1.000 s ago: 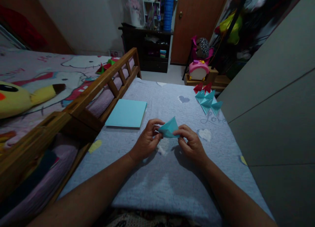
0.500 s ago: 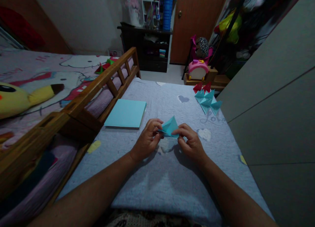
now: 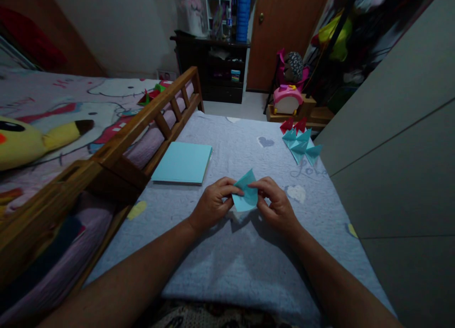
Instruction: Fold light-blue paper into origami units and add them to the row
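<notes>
Head cam: L hand (image 3: 213, 202) pinches folded blue paper (image 3: 245, 202) at its L edge, fingertips pressed on the near face, thumb close below. R hand (image 3: 277, 202) has its R edge, index fingertip on the upper face; thumb contact hard to tell. Paper's in the mid of the view, betw. both hands, above blue-gray bedcover (image 3: 241, 271), one pt. sticking up, wide flap hanging toward the wearer. Stack of blue sheets (image 3: 183, 163) lies flat, far L of the L hand, nr wooden bed rail (image 3: 159, 103). Far R corner of the bed: blue folded pieces (image 3: 300, 145) grouped tog., red folded pieces (image 3: 293, 126) just behind 'em. Other bed, L of rail: yellow plush (image 3: 64, 137), plus red/green folded item (image 3: 151, 95) by the rail. Dark cabinet (image 3: 213, 88) at back, nr brown door (image 3: 273, 53).
</notes>
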{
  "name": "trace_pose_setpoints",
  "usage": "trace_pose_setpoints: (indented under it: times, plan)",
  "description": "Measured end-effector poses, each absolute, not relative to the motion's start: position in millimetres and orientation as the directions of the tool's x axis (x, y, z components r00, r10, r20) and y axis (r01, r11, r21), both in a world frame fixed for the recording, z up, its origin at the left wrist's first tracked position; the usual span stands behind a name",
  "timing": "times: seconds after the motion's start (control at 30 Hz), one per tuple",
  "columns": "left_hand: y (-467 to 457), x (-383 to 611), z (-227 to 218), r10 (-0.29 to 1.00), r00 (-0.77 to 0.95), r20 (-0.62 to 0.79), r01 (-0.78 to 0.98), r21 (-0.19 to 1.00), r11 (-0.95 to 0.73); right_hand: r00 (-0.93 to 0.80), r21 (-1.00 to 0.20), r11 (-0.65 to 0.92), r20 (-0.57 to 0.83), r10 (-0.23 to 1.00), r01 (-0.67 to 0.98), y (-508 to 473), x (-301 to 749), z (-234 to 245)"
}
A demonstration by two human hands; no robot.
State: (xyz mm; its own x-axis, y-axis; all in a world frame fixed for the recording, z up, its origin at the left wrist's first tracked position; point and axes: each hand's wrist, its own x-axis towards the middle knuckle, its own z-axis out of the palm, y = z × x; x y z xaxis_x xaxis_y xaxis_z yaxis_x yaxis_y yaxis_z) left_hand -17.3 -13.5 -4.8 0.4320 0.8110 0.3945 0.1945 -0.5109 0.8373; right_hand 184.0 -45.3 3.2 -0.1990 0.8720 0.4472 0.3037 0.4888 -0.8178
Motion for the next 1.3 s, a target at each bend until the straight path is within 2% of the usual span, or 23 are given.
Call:
trace_pose_setpoints:
  times: [0.1,0.23,0.37,0.47,0.67,1.3]
  plan:
    - [-13.8,-18.3,-6.1,0.801,0.425,0.422,0.202,0.818,-0.538,-0.165,-0.897,0.397,0.369,0.915,0.194,-45.7,182.9,-3.1]
    - [-14.2,-19.7,-6.4,0.797,0.388,0.463,0.214,0.796,-0.566,-0.121,-0.981,0.192,0.194,0.974,-0.026,-44.4,184.4,-6.3]
    - [-14.5,-19.5,-4.4,0.800,0.354,0.484,0.234,0.783,-0.577,-0.200,-0.975,-0.065,-0.022,0.980,-0.214,-42.3,187.5,-1.2]
    - [-14.6,-19.1,-2.9,0.793,0.353,0.497,0.233,0.774,-0.589,-0.250,-0.945,-0.156,-0.083,0.965,-0.287,-41.5,187.4,1.1]
    - [-15.3,-18.7,-0.3,0.788,0.356,0.503,0.233,0.769,-0.596,-0.264,-0.910,-0.206,-0.112,0.958,-0.361,-40.9,184.8,-0.7]
    - [-16.6,-18.9,-1.1,0.780,0.357,0.513,0.221,0.765,-0.604,-0.309,-0.853,-0.307,-0.183,0.933,-0.422,-40.1,186.7,-1.3]
